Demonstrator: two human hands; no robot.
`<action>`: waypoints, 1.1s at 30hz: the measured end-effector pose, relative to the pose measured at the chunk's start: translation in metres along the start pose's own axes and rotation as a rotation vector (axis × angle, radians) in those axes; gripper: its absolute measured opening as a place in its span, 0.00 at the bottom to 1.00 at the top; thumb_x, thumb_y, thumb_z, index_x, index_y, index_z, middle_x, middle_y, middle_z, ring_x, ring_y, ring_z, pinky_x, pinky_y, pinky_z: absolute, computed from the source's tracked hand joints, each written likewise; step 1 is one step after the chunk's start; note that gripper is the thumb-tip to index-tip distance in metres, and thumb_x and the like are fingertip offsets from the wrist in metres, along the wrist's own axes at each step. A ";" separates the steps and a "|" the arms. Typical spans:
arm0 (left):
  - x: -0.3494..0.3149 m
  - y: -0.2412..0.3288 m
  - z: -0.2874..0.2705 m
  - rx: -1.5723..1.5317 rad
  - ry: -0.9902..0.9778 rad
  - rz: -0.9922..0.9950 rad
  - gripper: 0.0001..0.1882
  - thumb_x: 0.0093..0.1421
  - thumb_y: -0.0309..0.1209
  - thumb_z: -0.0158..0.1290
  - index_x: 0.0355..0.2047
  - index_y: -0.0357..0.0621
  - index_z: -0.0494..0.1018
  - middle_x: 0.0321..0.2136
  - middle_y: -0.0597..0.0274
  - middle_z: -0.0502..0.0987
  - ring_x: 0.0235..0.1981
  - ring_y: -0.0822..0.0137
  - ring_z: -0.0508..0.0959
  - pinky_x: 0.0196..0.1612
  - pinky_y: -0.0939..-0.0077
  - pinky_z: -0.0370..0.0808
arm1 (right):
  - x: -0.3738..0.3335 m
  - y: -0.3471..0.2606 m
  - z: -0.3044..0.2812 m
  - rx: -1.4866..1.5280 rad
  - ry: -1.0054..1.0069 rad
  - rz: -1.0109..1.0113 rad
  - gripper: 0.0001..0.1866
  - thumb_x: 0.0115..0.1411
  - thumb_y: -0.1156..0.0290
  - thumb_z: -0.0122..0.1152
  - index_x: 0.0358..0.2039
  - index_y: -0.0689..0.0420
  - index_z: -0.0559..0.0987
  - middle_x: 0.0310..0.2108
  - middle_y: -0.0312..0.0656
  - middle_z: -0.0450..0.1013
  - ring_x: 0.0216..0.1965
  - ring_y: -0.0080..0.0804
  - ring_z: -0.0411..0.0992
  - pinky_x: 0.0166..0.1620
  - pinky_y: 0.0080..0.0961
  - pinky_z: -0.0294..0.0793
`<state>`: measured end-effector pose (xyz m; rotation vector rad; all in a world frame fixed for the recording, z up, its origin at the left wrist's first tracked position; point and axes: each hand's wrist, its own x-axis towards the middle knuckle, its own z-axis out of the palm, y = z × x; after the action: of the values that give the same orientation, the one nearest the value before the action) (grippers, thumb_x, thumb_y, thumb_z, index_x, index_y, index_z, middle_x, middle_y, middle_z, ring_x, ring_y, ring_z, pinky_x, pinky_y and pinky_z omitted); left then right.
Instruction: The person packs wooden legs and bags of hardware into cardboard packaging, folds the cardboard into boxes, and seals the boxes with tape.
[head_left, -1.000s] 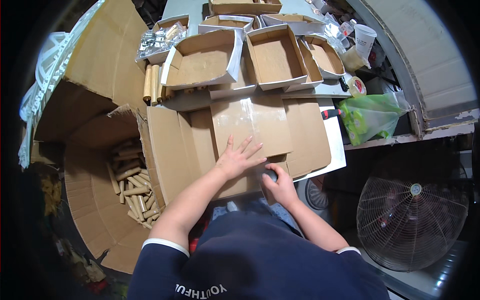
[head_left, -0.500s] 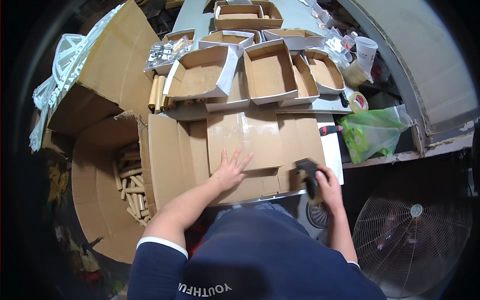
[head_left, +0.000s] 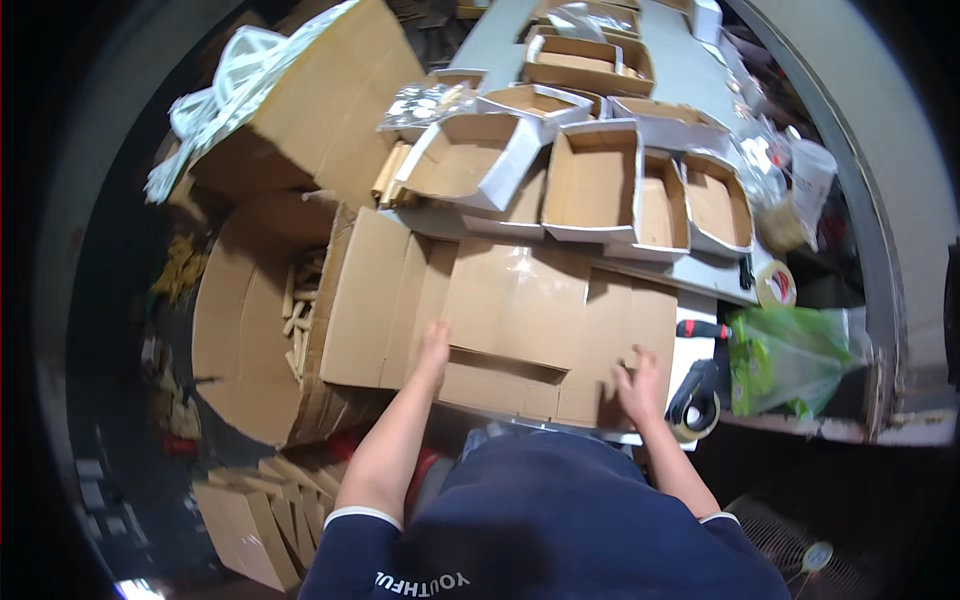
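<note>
A flattish cardboard box (head_left: pixel 520 296) lies in front of me, its side flaps spread out left and right and a shiny strip of clear tape on its top panel. My left hand (head_left: pixel 432 358) rests along the box's left side, its fingers stretched out and holding nothing. Over the right flap (head_left: pixel 628 330) hovers my right hand (head_left: pixel 641 386), empty, with its fingers apart. Just right of that hand, a black tape dispenser (head_left: pixel 697 385) with a tape roll sits at the table's edge.
Several open white-sided cardboard trays (head_left: pixel 595 185) stand behind the box. At left is a large carton (head_left: pixel 235 330) holding wooden rods (head_left: pixel 298 325). To the right lie a red-and-black handled tool (head_left: pixel 702 329), a tape roll (head_left: pixel 776 285) and a green bag (head_left: pixel 795 355).
My right hand has let go of the tape dispenser, which now lies on the right. My left hand has moved off the top panel to the box's left side. The view has shifted.
</note>
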<state>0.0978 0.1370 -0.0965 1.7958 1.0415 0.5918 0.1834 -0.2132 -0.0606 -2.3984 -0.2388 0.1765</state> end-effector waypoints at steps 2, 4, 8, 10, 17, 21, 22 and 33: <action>-0.012 -0.009 -0.011 -0.112 -0.161 -0.159 0.21 0.58 0.41 0.50 0.44 0.37 0.65 0.41 0.53 0.71 0.42 0.61 0.70 0.47 0.63 0.66 | 0.024 -0.032 0.036 0.464 -0.354 0.130 0.32 0.56 0.63 0.58 0.57 0.60 0.57 0.52 0.53 0.57 0.53 0.42 0.60 0.55 0.34 0.60; -0.029 0.024 -0.012 -0.021 -0.389 -0.344 0.21 0.58 0.39 0.49 0.48 0.42 0.62 0.39 0.59 0.72 0.42 0.62 0.71 0.45 0.65 0.68 | 0.035 -0.019 0.085 0.514 -0.250 0.217 0.38 0.58 0.64 0.56 0.62 0.57 0.46 0.56 0.52 0.54 0.57 0.40 0.57 0.56 0.30 0.58; -0.083 0.043 -0.049 -0.441 -0.338 -0.776 0.16 0.55 0.37 0.55 0.41 0.52 0.64 0.37 0.63 0.69 0.39 0.65 0.70 0.43 0.62 0.69 | 0.029 -0.043 0.038 0.971 -0.591 0.384 0.45 0.56 0.65 0.59 0.61 0.51 0.37 0.54 0.53 0.53 0.52 0.40 0.60 0.52 0.39 0.63; -0.123 0.072 -0.084 -0.657 -0.294 -0.751 0.21 0.54 0.34 0.56 0.46 0.52 0.62 0.42 0.61 0.68 0.44 0.65 0.68 0.45 0.63 0.68 | 0.018 -0.080 -0.001 0.775 -0.656 0.502 0.37 0.57 0.69 0.56 0.59 0.50 0.43 0.53 0.51 0.54 0.52 0.42 0.59 0.49 0.44 0.65; -0.225 0.100 -0.097 -1.344 0.099 -0.037 0.34 0.57 0.25 0.49 0.61 0.51 0.46 0.59 0.58 0.54 0.59 0.62 0.57 0.61 0.61 0.55 | -0.059 -0.153 -0.010 1.182 -0.912 0.129 0.34 0.55 0.70 0.59 0.55 0.50 0.47 0.53 0.46 0.53 0.54 0.38 0.55 0.56 0.41 0.58; -0.207 0.132 -0.138 -1.386 0.377 -0.156 0.27 0.55 0.25 0.49 0.56 0.45 0.55 0.51 0.57 0.63 0.53 0.61 0.65 0.55 0.62 0.62 | -0.084 -0.214 0.007 1.047 -1.155 -0.304 0.40 0.51 0.75 0.61 0.55 0.56 0.44 0.54 0.47 0.52 0.55 0.37 0.54 0.57 0.35 0.55; -0.201 0.133 -0.161 -1.396 0.462 -0.173 0.25 0.56 0.32 0.49 0.54 0.41 0.59 0.49 0.55 0.67 0.51 0.58 0.67 0.54 0.59 0.63 | -0.092 -0.237 0.003 1.004 -1.222 -0.445 0.40 0.51 0.76 0.62 0.55 0.57 0.45 0.54 0.48 0.51 0.55 0.38 0.55 0.57 0.35 0.56; -0.244 0.075 -0.471 -0.674 1.025 -0.117 0.22 0.61 0.42 0.43 0.48 0.36 0.66 0.43 0.54 0.72 0.43 0.59 0.73 0.47 0.65 0.69 | -0.053 -0.243 0.058 0.384 -1.017 -0.848 0.23 0.48 0.74 0.63 0.45 0.58 0.68 0.44 0.46 0.64 0.43 0.40 0.66 0.44 0.30 0.69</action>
<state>-0.3559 0.1434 0.1884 0.7750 1.3444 1.6459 0.0906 -0.0096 0.0629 -1.4653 -1.4739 0.9160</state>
